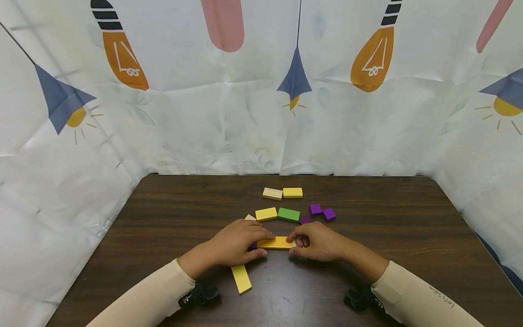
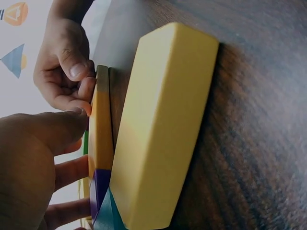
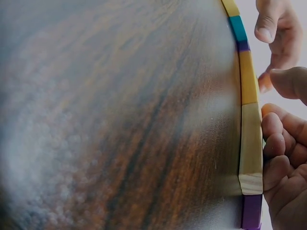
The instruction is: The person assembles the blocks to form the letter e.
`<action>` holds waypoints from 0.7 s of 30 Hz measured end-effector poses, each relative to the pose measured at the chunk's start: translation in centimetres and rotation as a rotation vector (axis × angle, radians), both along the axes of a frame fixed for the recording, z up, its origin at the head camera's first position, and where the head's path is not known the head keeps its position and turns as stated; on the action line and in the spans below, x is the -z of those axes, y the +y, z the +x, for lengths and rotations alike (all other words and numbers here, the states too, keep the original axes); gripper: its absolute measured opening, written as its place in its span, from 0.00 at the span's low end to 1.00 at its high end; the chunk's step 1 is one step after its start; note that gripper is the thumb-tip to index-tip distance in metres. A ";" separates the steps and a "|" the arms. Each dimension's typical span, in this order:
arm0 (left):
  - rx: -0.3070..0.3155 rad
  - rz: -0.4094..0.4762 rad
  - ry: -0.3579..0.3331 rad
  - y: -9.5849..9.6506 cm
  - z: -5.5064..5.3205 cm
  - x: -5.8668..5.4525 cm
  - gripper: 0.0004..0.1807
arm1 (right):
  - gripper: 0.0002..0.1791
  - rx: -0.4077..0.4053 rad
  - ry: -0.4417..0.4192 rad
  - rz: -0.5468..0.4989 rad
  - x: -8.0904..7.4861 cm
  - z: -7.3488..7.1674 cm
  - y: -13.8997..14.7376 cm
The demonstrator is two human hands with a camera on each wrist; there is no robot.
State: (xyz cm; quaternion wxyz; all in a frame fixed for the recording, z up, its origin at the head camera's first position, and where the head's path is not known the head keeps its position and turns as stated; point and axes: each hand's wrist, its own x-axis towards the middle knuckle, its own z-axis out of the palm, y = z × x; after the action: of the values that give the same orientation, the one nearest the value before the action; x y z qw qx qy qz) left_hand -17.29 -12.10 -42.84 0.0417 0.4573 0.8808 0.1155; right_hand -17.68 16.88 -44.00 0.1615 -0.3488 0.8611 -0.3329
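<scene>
So, nearest to you on the dark wooden table (image 1: 163, 213) lies a long yellow block (image 1: 241, 279), flat, its far end reaching toward your left hand (image 1: 237, 243); in the left wrist view it fills the middle of the picture. Just beyond it, between your two hands, is the orange-yellow block (image 1: 276, 243), lying flat with its long side left to right. Your left hand rests over its left end, with the fingers stretched on top toward the middle and the thumb curled along the near side, so it pinches this block lightly. Your right hand (image 1: 316, 241) is at the right end; its fingers are curled and the fingertips press together against that end (the right wrist view shows a pale wooden piece (image 3: 251, 143) under these fingers, in line with the orange-yellow one). A small purple block (image 1: 252, 246) shows under your left hand, touching the left end of the orange-yellow block.

A bit farther, a yellow block (image 1: 266, 214) and a green block (image 1: 288, 215) lie side by side, almost touching. A tan corner (image 1: 250, 218) shows just left of them, behind your left hand. To the right are two purple cubes (image 1: 322, 211), close together, and a darker purple piece (image 1: 304, 220) just near your right hand.

Farthest, near the middle of the table, a striped wooden block (image 1: 272, 194) and another yellow block (image 1: 292, 192) lie next to each other. Behind the table hangs a white cloth (image 1: 229, 127) printed with bulbs.
</scene>
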 end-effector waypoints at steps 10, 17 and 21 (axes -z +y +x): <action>0.030 -0.048 0.022 -0.3 0.1 0.0 0.22 | 0.14 -0.003 0.007 -0.001 0.0 0.0 -0.1; 0.025 -0.067 -0.014 -0.2 0.0 -0.3 0.23 | 0.15 -0.017 0.011 0.013 -0.5 0.1 -0.2; 0.027 -0.080 -0.023 -0.1 -0.1 -0.4 0.23 | 0.16 -0.043 0.014 0.010 -0.9 0.3 0.1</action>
State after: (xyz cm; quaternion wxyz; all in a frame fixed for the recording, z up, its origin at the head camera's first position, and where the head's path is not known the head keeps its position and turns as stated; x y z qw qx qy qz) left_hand -17.44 -12.23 -42.48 0.0715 0.4657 0.8779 0.0850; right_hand -17.38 16.99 -43.08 0.1644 -0.3689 0.8561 -0.3224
